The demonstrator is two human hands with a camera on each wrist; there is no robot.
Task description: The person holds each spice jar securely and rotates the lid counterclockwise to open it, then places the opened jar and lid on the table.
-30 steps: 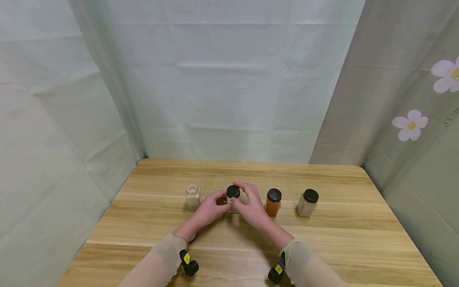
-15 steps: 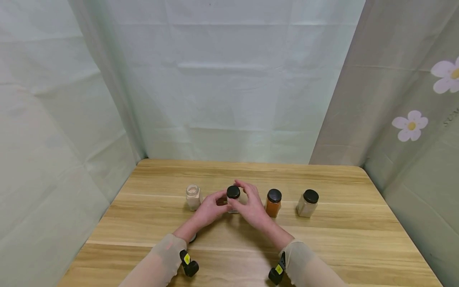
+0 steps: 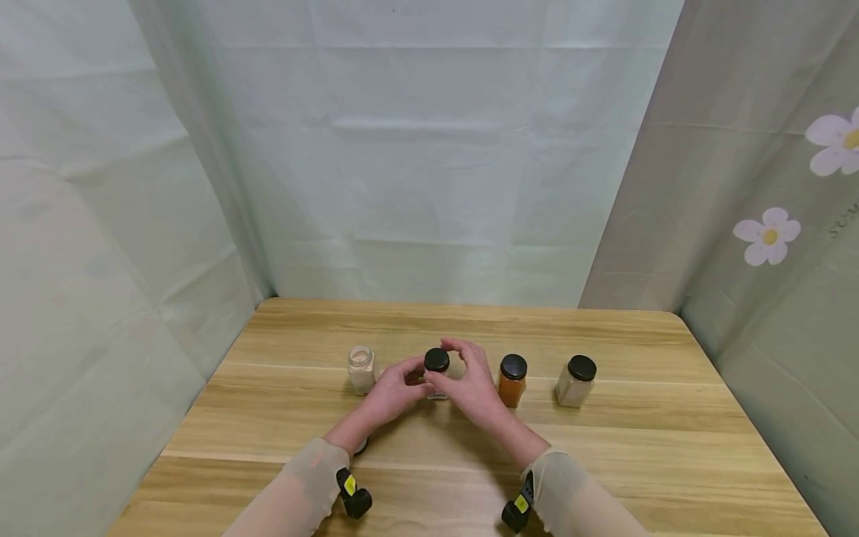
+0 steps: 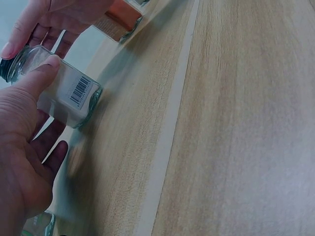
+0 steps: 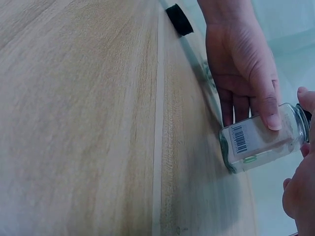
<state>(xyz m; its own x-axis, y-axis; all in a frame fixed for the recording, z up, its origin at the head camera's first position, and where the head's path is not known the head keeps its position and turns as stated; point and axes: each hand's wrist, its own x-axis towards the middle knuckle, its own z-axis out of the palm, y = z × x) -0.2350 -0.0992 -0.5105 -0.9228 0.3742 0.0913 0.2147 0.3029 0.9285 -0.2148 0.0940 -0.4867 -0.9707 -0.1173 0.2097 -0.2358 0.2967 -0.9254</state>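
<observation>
In the head view, a square glass jar with a black lid (image 3: pixel 437 359) stands upright on the table between both hands. My left hand (image 3: pixel 392 391) grips the jar's body from the left; in the left wrist view its thumb lies along the glass jar (image 4: pixel 74 93) near a barcode label. My right hand (image 3: pixel 475 388) pinches the lid from the right, thumb on the near side and index finger on the far side. In the right wrist view the glass jar (image 5: pixel 263 140) shows pale contents, and the right hand covers most of its lid.
Left of the hands stands an uncapped jar (image 3: pixel 362 371) of pale powder. A loose black lid (image 5: pixel 179 20) lies on the table (image 3: pixel 429 485), partly behind the left wrist. To the right are a capped orange jar (image 3: pixel 512 384) and a capped beige jar (image 3: pixel 575 382).
My right thumb has slid left along the near side of the lid, and the right fingers have shifted a little around it. The left hand and the jar stay in place.
</observation>
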